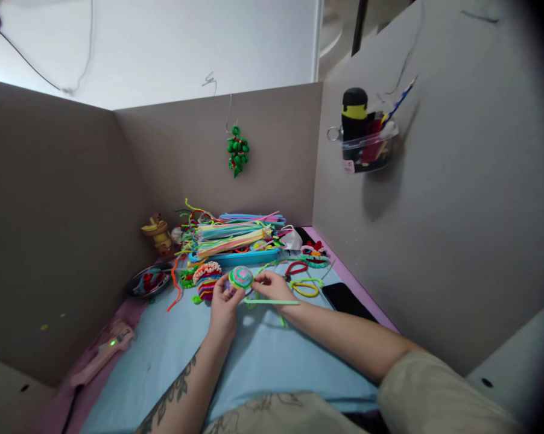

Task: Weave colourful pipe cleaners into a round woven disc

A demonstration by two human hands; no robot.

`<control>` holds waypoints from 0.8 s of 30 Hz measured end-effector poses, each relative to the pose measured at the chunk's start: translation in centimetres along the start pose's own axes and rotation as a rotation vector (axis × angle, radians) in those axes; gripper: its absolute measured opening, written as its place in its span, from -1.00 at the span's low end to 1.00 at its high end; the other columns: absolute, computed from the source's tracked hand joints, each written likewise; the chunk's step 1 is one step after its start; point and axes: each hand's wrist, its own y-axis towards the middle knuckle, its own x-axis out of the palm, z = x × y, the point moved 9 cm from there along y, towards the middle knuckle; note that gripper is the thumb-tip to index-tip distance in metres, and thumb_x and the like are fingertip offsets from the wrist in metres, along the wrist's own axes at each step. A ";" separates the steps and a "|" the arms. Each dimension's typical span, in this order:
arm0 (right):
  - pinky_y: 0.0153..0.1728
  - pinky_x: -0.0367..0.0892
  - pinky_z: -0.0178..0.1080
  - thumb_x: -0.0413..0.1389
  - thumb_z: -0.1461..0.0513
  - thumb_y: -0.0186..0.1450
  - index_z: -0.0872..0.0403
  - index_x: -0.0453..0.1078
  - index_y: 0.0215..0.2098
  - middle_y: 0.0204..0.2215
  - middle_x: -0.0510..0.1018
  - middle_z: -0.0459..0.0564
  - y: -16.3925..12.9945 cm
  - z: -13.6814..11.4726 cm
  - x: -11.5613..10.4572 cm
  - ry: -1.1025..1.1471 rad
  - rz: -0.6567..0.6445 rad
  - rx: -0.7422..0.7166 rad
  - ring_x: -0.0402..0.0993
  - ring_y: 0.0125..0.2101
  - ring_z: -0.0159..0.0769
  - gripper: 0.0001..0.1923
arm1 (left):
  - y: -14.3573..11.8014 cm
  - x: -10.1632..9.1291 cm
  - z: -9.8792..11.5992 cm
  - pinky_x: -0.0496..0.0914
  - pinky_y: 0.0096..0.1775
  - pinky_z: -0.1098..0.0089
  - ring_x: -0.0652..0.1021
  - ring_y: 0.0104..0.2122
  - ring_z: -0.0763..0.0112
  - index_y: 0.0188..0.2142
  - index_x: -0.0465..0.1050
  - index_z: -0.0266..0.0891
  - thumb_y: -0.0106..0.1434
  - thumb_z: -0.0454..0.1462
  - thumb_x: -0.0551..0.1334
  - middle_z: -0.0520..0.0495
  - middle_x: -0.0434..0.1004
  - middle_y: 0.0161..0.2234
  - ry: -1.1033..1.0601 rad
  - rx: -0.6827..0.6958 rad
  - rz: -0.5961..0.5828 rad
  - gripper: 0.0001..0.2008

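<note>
Over the blue mat (263, 355) | we hold a coiled pipe-cleaner disc (240, 277) between both hands | left hand (223, 307) fingers pinching its left edge | right hand (274, 288) fingers pinching its right side, a loose green pipe cleaner (272, 301) under them | pipe-cleaner pile (231, 235) behind | black phone (344, 299) to our right.

Both hands, the left hand (224, 306) and right hand (274, 289), are bare; dark leafy tattoos mark the left forearm (177, 389), and a beige short sleeve (430, 392) covers the right upper arm.
</note>
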 end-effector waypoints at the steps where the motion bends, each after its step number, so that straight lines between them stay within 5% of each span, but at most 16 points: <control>1: -0.55 0.14 -0.36 0.27 0.14 -0.10 0.15 0.39 -0.52 -0.64 0.41 -0.15 0.0 0.1 -0.1 -0.023 0.010 0.006 0.22 -0.61 -0.47 -0.73 | 0.0 0.0 0.0 0.32 -0.25 0.41 0.50 -0.35 0.42 -0.06 0.19 -0.19 -0.10 -0.31 0.37 -0.06 0.48 -0.31 -0.001 0.000 -0.003 -0.40; 11: -0.50 0.18 -0.36 0.30 0.14 -0.13 0.16 0.45 -0.48 -0.59 0.46 -0.11 -1.0 0.8 1.4 0.269 -0.119 0.171 0.28 -0.60 -0.49 -0.70 | 0.0 0.2 -0.1 0.30 -0.26 0.46 0.49 -0.37 0.47 -0.07 0.19 -0.18 -0.10 -0.34 0.36 -0.03 0.47 -0.31 -0.006 0.000 -0.013 -0.41; 19: -0.06 0.19 -0.16 0.26 0.16 -0.09 0.11 0.43 -0.62 -0.25 0.43 0.03 -0.8 -1.7 0.4 0.099 -0.050 -0.047 0.36 -0.20 -0.24 -0.82 | 0.1 0.2 -0.4 0.31 -0.23 0.44 0.50 -0.31 0.43 -0.08 0.22 -0.19 -0.09 -0.33 0.36 -0.05 0.48 -0.27 -0.027 -0.009 -0.034 -0.44; 24: -0.02 0.15 -0.09 0.25 0.12 -0.06 0.12 0.39 -0.65 -0.19 0.40 0.05 -0.8 -1.1 0.4 0.058 -0.061 -0.044 0.33 -0.14 -0.17 -0.77 | 0.0 0.3 -0.8 0.33 -0.24 0.40 0.51 -0.31 0.38 -0.08 0.23 -0.20 -0.12 -0.31 0.37 -0.08 0.50 -0.27 -0.030 -0.047 -0.032 -0.41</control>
